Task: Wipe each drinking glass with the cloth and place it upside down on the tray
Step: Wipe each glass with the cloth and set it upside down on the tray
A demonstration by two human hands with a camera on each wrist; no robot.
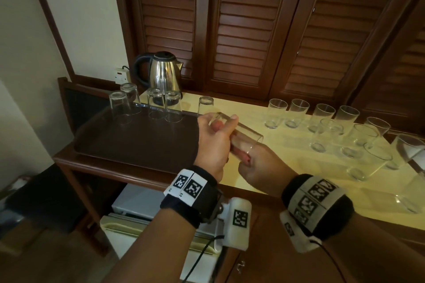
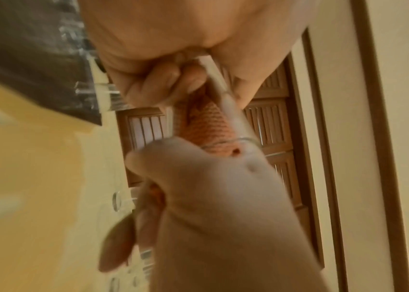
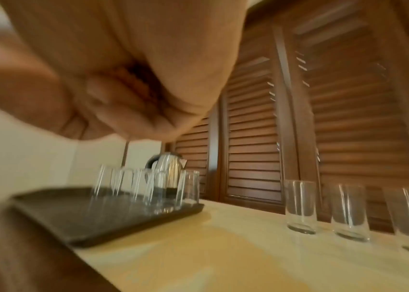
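At the far left of the wooden sideboard sits a dark brown rectangular plastic tray (image 1: 138,140), and along its back edge five clear drinking glasses already stand upside down, among them an inverted glass (image 1: 118,104) at the left and another (image 1: 205,104) at the tray's right corner. Behind them stands a polished steel electric kettle (image 1: 161,73) with a black handle. Moving right, the person's left hand (image 1: 212,145) has its fingers and thumb wrapped round the base end of a clear tumbler (image 1: 239,136), held tilted above the counter near the tray's right edge, mouth pointing right and down. The right hand (image 1: 259,167) meets that mouth, and the left wrist view shows an orange knitted cloth (image 2: 210,126) pushed inside the glass by it; its fingers seem bunched on the cloth, though blur hides the exact grip. Further right, on the pale yellow countertop (image 1: 287,151), a crowd of upright unwiped glasses (image 1: 299,112) waits in loose rows. The wiping step looks underway, with most of the job still ahead. The likely trouble: twisting the cloth hard could wrench the smooth glass out of the left hand's one-ended hold, and the right elbow swinging back could topple the closely packed glasses beside it.
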